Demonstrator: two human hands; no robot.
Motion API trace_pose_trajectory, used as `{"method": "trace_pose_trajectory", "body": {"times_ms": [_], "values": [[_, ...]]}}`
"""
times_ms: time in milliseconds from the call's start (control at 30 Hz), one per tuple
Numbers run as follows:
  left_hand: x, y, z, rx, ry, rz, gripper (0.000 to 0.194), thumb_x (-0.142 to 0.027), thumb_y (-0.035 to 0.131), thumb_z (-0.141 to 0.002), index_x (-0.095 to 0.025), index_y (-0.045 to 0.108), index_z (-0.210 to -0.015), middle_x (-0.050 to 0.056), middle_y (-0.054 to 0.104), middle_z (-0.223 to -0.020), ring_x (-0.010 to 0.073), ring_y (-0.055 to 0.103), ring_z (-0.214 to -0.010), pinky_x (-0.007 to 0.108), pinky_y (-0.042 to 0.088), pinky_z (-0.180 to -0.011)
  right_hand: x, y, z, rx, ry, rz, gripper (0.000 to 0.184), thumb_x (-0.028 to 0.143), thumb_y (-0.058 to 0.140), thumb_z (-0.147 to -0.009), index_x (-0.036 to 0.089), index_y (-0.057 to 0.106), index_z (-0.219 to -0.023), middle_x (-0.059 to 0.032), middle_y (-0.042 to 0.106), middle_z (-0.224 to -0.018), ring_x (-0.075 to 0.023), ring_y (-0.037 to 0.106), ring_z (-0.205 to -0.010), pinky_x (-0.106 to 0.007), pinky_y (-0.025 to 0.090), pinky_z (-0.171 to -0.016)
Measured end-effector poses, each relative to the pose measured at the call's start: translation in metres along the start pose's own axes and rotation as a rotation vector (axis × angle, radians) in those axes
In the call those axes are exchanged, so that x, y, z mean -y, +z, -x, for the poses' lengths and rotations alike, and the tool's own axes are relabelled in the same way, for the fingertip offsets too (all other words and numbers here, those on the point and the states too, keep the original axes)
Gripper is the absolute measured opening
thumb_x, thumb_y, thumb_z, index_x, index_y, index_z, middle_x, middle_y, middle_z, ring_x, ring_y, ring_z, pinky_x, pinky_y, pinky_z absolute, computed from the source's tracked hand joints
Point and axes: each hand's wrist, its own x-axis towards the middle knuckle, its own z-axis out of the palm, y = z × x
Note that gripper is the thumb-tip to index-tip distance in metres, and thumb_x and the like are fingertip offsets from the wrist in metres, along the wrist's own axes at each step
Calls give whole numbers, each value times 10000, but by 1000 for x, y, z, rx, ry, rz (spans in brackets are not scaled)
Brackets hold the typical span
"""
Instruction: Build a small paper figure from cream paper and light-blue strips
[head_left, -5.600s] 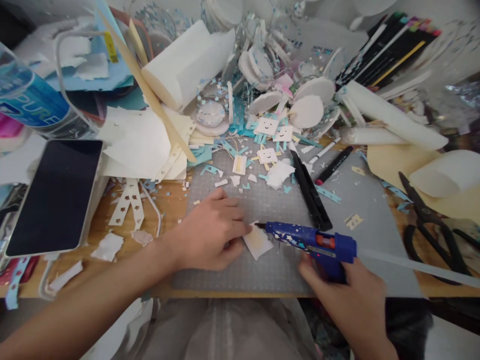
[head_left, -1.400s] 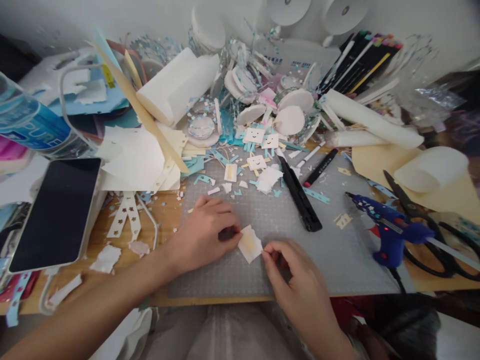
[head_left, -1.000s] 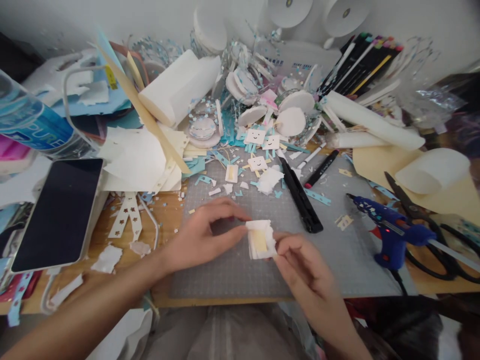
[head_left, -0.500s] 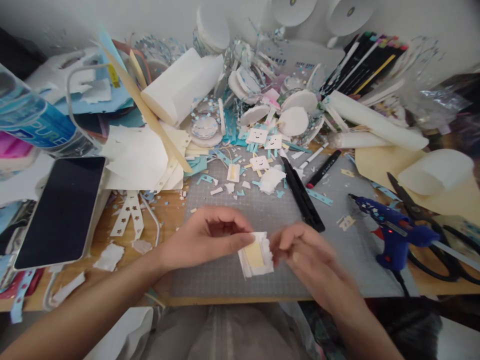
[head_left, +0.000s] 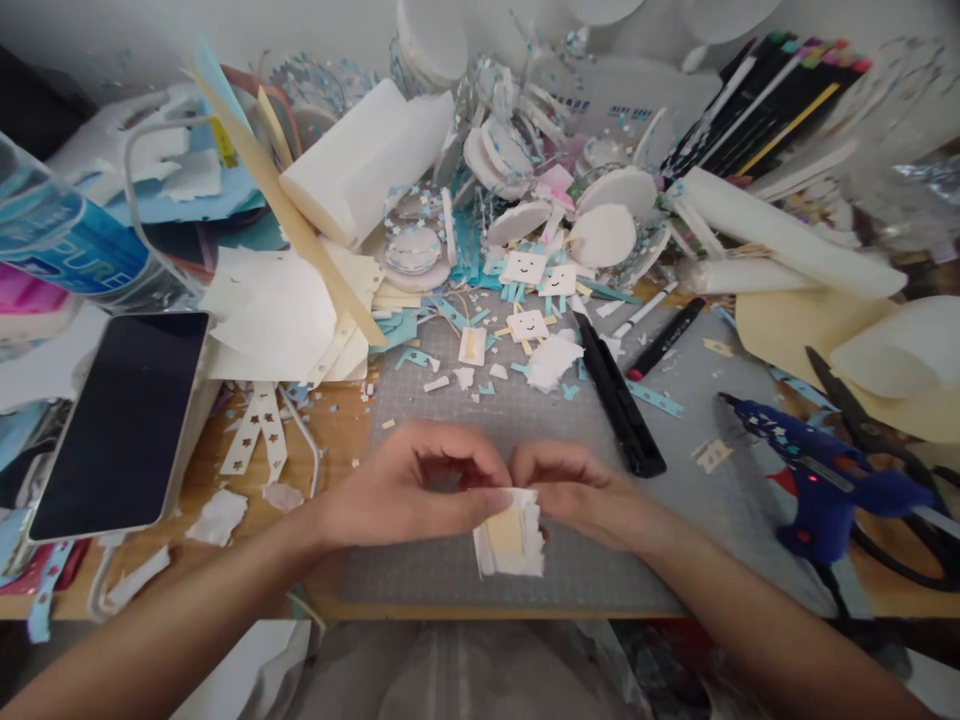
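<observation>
My left hand (head_left: 416, 490) pinches a small white paper piece (head_left: 507, 540) by its upper edge, between thumb and fingers. A pale yellow rectangle covers the middle of the paper, and its right edge is ragged and layered. Against the upper right edge, my right hand (head_left: 589, 492) grips the same piece with thumb and curled fingers; some fingertips are hidden behind it. Both hands hover above the grey cutting mat (head_left: 450, 590). Beyond them lie little smiling paper figures (head_left: 527, 326), a torn white scrap (head_left: 553, 362) and a black utility knife (head_left: 619, 400).
A blue glue gun (head_left: 821, 500) with a lit red light lies at the right, beside large black scissors (head_left: 862, 410). A phone (head_left: 124, 420) and a water bottle (head_left: 82, 240) occupy the left. Paper rolls (head_left: 360, 160) and white discs crowd the back.
My right hand has moved left, from just beside the paper onto its right edge. The paper sits slightly lower in view. The camera view has shifted a little.
</observation>
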Motion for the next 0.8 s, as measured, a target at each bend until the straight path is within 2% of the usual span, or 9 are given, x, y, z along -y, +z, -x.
{"method": "trace_pose_trajectory", "body": {"times_ms": [200, 433, 800], "values": [[3, 0, -1, 30, -34, 99, 67, -174, 650, -830, -126, 649, -784, 16, 618, -727, 104, 557, -652, 219, 462, -620, -6, -2, -1, 43, -45, -126, 193, 342, 650, -886, 174, 563, -846, 36, 599, -687, -59, 537, -552, -178, 431, -541], [1, -1, -2, 3, -6, 35, 83, -162, 650, -826, -114, 656, -758, -4, 571, -684, 87, 495, -627, 195, 407, -585, -9, -2, -2, 83, -59, -131, 183, 320, 650, -900, 182, 538, -856, 39, 607, -705, -52, 544, -577, -169, 435, -561], [2, 2, -3, -57, -62, 103, 78, -149, 653, -832, -114, 701, -782, 7, 634, -721, 85, 542, -659, 178, 447, -617, -9, -3, -6, -7, -87, -91, 150, 262, 653, -898, 200, 527, -848, 61, 570, -693, -43, 505, -571, -149, 419, -539]]}}
